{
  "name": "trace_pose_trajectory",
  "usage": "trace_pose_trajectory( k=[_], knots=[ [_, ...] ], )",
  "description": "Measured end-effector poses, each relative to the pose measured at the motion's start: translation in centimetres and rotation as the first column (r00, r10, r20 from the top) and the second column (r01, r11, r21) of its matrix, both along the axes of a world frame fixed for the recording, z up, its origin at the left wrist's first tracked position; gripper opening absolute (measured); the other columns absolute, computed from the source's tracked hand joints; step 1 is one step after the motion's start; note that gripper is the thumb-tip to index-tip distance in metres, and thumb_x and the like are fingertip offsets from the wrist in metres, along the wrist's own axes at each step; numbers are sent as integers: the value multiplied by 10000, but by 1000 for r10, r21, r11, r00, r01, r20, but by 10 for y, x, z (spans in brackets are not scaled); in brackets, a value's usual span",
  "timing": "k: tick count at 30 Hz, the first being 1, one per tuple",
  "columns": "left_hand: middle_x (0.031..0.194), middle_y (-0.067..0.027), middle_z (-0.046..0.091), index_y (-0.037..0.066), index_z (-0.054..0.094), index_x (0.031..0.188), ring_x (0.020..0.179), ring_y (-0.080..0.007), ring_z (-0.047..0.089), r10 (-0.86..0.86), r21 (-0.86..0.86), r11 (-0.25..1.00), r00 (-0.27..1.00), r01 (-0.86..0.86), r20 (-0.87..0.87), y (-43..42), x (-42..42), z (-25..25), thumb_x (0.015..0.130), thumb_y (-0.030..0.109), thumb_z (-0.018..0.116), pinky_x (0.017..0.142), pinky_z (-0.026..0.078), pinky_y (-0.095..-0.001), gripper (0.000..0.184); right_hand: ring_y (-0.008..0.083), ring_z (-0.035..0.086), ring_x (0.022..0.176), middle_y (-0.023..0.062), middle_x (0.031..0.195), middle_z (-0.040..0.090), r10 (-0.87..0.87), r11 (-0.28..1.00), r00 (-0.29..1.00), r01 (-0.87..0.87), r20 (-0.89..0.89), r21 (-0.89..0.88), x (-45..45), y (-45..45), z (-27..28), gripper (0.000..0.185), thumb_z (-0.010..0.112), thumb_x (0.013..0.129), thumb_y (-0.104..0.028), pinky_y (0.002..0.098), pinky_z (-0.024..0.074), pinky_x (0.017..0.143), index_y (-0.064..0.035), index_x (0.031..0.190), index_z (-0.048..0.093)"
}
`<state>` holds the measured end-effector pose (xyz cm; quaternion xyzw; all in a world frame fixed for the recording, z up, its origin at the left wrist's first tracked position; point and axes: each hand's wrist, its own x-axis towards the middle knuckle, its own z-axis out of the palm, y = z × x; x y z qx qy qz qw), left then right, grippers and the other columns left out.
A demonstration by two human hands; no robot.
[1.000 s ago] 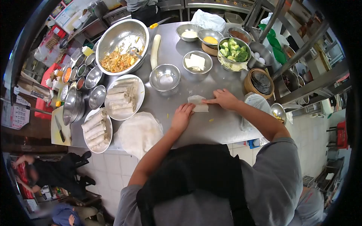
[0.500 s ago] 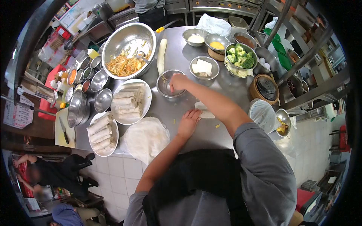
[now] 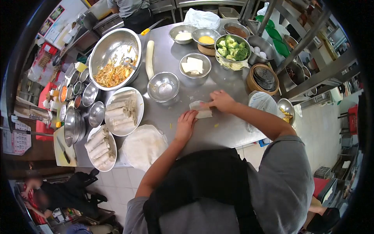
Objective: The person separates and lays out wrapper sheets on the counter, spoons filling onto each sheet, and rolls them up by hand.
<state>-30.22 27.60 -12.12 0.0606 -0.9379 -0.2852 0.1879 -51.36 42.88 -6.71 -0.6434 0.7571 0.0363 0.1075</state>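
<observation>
A partly rolled spring roll (image 3: pixel 203 114) lies on the steel table with its pale far flap open. My left hand (image 3: pixel 187 120) holds its left end, fingers together and curved over it. The index finger of my right hand (image 3: pixel 222 100) is stretched out onto the flap, and the other fingers are loosely bent with nothing in them. Beyond my left hand stands a small steel bowl (image 3: pixel 163 87) with a little residue inside. A stack of round wrappers (image 3: pixel 143 145) lies left of my left forearm. Finished spring rolls (image 3: pixel 121 111) are piled on an oval plate (image 3: pixel 139 104).
A second plate (image 3: pixel 114 159) of rolls sits at the table's near left edge. Behind are a large bowl (image 3: pixel 132 39) of shredded filling, a white stalk (image 3: pixel 149 58), and bowls of tofu-like slabs (image 3: pixel 193 65) and broccoli (image 3: pixel 233 48). A knife (image 3: pixel 64 151) lies on a cutting board (image 3: pixel 71 159).
My right hand has left the small steel bowl and come down right to the wrapper flap. My left hand stays on the roll. The view has shifted right.
</observation>
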Motion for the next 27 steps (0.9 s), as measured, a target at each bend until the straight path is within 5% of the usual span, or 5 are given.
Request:
trace_pose_trajectory(
  k=[8,12,17,20,27],
  knots=[
    [1268,-67,635,109,624,1245,1190,-299,565,11,-63,998,1000,-12,-24,3,0,-1,897,155,656,987,447,-430,352,280,553,1141,125,1088,593,183,946,959,-232,-217,-227,21,-44,-31,434,474,995,-267,414,400,936,-482,1362,563],
    [1274,-84,632,100,623,1238,1191,-316,563,-15,-55,998,1000,14,-19,0,1,7,895,167,666,985,451,-437,352,291,554,1148,140,1120,584,60,992,998,-62,-16,-114,18,-23,-18,454,446,1012,-248,445,406,942,-517,1363,545],
    [1255,-89,630,94,624,1207,1163,-328,565,-42,-15,999,998,41,-44,-2,-3,3,847,200,725,983,452,-442,389,269,562,1122,115,1114,572,71,996,995,-67,-68,53,-2,9,7,471,442,1006,-232,473,416,941,-529,1357,547],
    [1229,-87,629,95,633,1175,1122,-330,570,-68,-26,997,997,67,-47,-5,-6,5,813,212,757,967,456,-449,401,256,562,1104,101,1098,573,118,981,987,-132,-105,-140,-1,23,-17,492,441,994,-211,468,413,942,-533,1349,552],
    [1108,-102,638,79,653,1100,1015,-337,588,-155,-68,986,988,155,-7,-15,-19,22,759,222,805,888,475,-441,400,275,548,1125,103,1104,572,-149,975,989,150,21,-166,13,17,-3,426,581,912,-214,465,428,956,-331,1319,625]
  ],
)
